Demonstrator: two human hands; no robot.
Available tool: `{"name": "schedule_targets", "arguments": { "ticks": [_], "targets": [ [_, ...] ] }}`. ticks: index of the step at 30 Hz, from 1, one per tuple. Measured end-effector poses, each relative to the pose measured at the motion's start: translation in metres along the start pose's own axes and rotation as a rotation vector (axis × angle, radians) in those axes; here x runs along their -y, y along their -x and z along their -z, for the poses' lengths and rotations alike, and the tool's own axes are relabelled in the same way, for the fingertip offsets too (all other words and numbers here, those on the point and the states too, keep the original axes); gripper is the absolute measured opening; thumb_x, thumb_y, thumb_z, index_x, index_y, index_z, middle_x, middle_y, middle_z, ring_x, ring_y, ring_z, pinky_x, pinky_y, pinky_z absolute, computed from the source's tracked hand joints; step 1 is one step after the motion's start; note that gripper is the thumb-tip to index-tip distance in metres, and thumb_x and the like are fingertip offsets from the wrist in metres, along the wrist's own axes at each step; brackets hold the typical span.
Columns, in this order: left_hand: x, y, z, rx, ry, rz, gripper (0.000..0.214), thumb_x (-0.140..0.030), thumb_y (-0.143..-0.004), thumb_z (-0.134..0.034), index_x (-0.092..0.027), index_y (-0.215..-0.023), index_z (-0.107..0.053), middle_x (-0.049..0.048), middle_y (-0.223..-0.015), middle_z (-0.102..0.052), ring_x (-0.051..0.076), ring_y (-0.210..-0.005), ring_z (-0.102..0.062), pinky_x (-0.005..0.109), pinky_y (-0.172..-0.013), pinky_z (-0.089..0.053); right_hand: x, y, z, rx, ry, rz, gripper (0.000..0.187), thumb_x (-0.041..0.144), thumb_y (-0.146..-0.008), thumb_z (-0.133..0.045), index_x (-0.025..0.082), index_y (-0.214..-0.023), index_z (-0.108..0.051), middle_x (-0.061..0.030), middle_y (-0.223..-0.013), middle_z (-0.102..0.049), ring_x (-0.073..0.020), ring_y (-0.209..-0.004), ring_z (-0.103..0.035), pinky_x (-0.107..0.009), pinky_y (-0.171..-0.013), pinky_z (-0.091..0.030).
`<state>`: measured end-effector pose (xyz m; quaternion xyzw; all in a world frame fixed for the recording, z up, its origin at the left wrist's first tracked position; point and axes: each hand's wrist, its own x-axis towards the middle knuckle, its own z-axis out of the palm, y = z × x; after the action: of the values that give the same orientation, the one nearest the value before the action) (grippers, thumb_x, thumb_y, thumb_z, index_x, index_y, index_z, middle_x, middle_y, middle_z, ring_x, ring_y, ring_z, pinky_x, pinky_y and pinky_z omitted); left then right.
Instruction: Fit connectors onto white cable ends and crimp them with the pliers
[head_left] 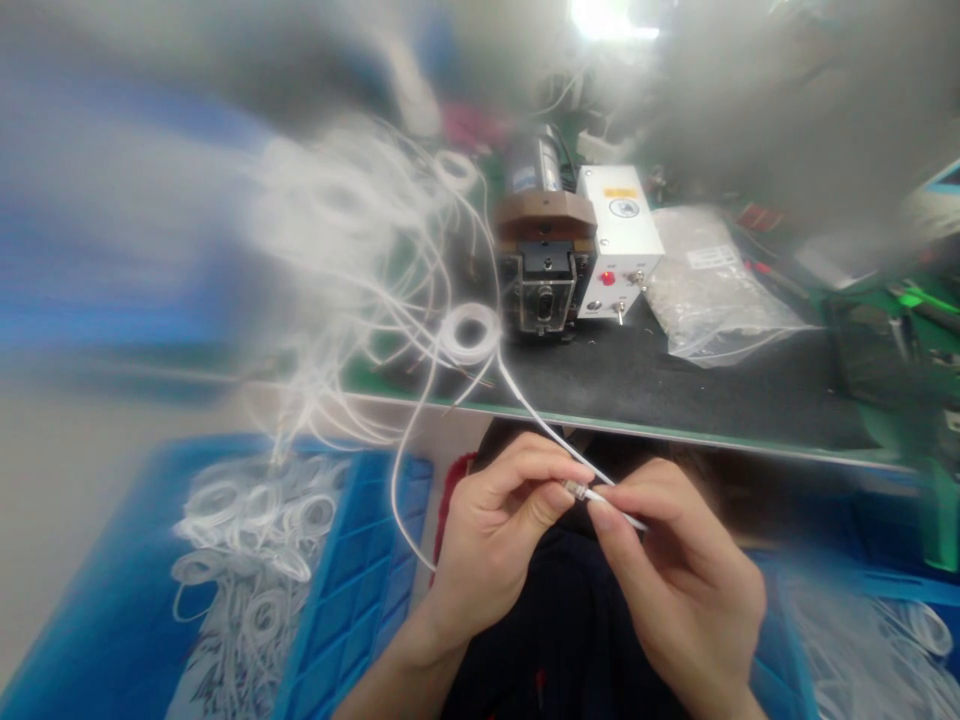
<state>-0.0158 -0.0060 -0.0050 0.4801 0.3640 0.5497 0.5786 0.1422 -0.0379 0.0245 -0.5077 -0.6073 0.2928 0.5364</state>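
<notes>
My left hand [510,520] pinches a small clear connector plug [574,489] between thumb and forefinger. From the other side, my right hand [667,560] is closed on the white cable [601,497], right by the plug. The cable's end meets the plug, but how deep it sits inside cannot be made out. Both hands are close together, just in front of the bench edge. From them the white cable runs up to a small coil [470,334] lying on the bench.
On the bench stands a dark machine [546,230] beside a white control box [616,240] with switches. A clear bag [712,290] of small parts lies right of it. Piled white cables [337,220] spread leftward. Blue crates [330,590] of coiled cables flank me.
</notes>
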Motion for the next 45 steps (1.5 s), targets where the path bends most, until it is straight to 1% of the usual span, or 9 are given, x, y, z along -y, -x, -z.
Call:
{"name": "schedule_targets", "arguments": {
  "ticks": [6, 16, 25, 31, 35, 37, 40, 43, 45],
  "targets": [
    [0.005, 0.004, -0.003, 0.021, 0.131, 0.071, 0.027, -0.027, -0.103, -0.075, -0.025, -0.130, -0.078, 0.0068, -0.104, -0.074, 0.018, -0.094, -0.069, 0.026, -0.083, -0.058, 0.001, 0.000, -0.001, -0.012, -0.040, 0.015, 0.025, -0.003, -0.094, -0.072, 0.019, -0.105, -0.077, -0.0010, -0.086, -0.071, -0.0141, -0.075, -0.064, -0.029, -0.063, -0.051],
    [-0.002, 0.003, -0.007, 0.016, 0.007, -0.052, 0.016, -0.017, -0.094, -0.084, -0.025, -0.109, -0.085, 0.0059, -0.101, -0.071, 0.019, -0.091, -0.066, 0.029, -0.082, -0.054, -0.006, 0.002, 0.001, 0.009, -0.018, -0.003, 0.026, 0.002, -0.096, -0.073, 0.022, -0.111, -0.076, -0.0032, -0.098, -0.076, -0.0175, -0.088, -0.073, -0.030, -0.075, -0.058],
    [-0.009, 0.005, -0.012, 0.003, -0.108, -0.154, 0.041, 0.000, -0.082, -0.090, -0.028, -0.112, -0.086, 0.0028, -0.102, -0.072, 0.017, -0.091, -0.069, 0.028, -0.083, -0.056, -0.012, 0.005, 0.004, 0.005, 0.098, 0.067, 0.033, 0.001, -0.096, -0.072, 0.024, -0.118, -0.078, -0.0045, -0.107, -0.079, -0.0180, -0.095, -0.075, -0.030, -0.081, -0.061],
    [-0.012, 0.007, -0.015, 0.069, -0.207, -0.206, 0.045, -0.003, -0.083, -0.091, -0.029, -0.120, -0.084, 0.0042, -0.106, -0.074, 0.020, -0.097, -0.071, 0.030, -0.085, -0.057, -0.013, 0.006, 0.006, 0.000, 0.112, 0.078, 0.032, 0.002, -0.097, -0.071, 0.025, -0.117, -0.080, -0.0045, -0.111, -0.082, -0.0189, -0.099, -0.078, -0.030, -0.087, -0.064],
    [-0.005, -0.013, 0.010, -0.075, -0.543, -0.302, 0.034, -0.014, -0.096, -0.081, -0.028, -0.127, -0.080, 0.0076, -0.115, -0.074, 0.025, -0.107, -0.070, 0.036, -0.094, -0.056, -0.015, 0.012, 0.010, -0.213, -0.029, -0.082, 0.017, 0.011, -0.103, -0.068, 0.022, -0.109, -0.079, -0.0032, -0.099, -0.082, -0.0158, -0.086, -0.081, -0.025, -0.080, -0.065],
    [0.005, -0.034, 0.034, -0.245, -0.861, -0.415, 0.029, -0.016, -0.100, -0.075, -0.027, -0.127, -0.080, 0.0099, -0.122, -0.073, 0.029, -0.117, -0.067, 0.044, -0.107, -0.051, -0.019, 0.014, 0.014, -0.315, -0.135, -0.150, 0.011, 0.019, -0.107, -0.067, 0.019, -0.108, -0.078, -0.0050, -0.093, -0.082, -0.0163, -0.081, -0.081, -0.025, -0.077, -0.065],
    [0.021, -0.070, 0.073, -0.321, -1.266, -0.431, 0.036, -0.025, -0.100, -0.074, -0.020, -0.136, -0.073, 0.0191, -0.141, -0.065, 0.039, -0.135, -0.057, 0.059, -0.116, -0.045, -0.027, 0.012, 0.018, -0.383, -0.321, -0.221, 0.013, 0.028, -0.108, -0.068, 0.019, -0.109, -0.077, -0.0053, -0.088, -0.080, -0.0184, -0.079, -0.081, -0.030, -0.079, -0.067],
    [0.028, -0.090, 0.096, -0.293, -1.333, -0.438, 0.019, -0.022, -0.098, -0.076, -0.020, -0.117, -0.079, 0.0189, -0.137, -0.066, 0.041, -0.132, -0.060, 0.061, -0.113, -0.049, -0.034, 0.010, 0.019, -0.387, -0.524, -0.326, 0.016, 0.037, -0.106, -0.071, 0.023, -0.106, -0.076, -0.0018, -0.082, -0.074, -0.0181, -0.077, -0.074, -0.037, -0.081, -0.068],
    [0.025, -0.087, 0.096, -0.304, -1.333, -0.466, 0.010, -0.019, -0.099, -0.073, -0.022, -0.107, -0.079, 0.0161, -0.135, -0.066, 0.038, -0.131, -0.062, 0.059, -0.112, -0.051, -0.039, 0.010, 0.019, -0.357, -0.621, -0.402, 0.018, 0.042, -0.105, -0.072, 0.025, -0.105, -0.077, -0.0001, -0.077, -0.066, -0.0168, -0.073, -0.066, -0.035, -0.074, -0.067]
  ]
}}
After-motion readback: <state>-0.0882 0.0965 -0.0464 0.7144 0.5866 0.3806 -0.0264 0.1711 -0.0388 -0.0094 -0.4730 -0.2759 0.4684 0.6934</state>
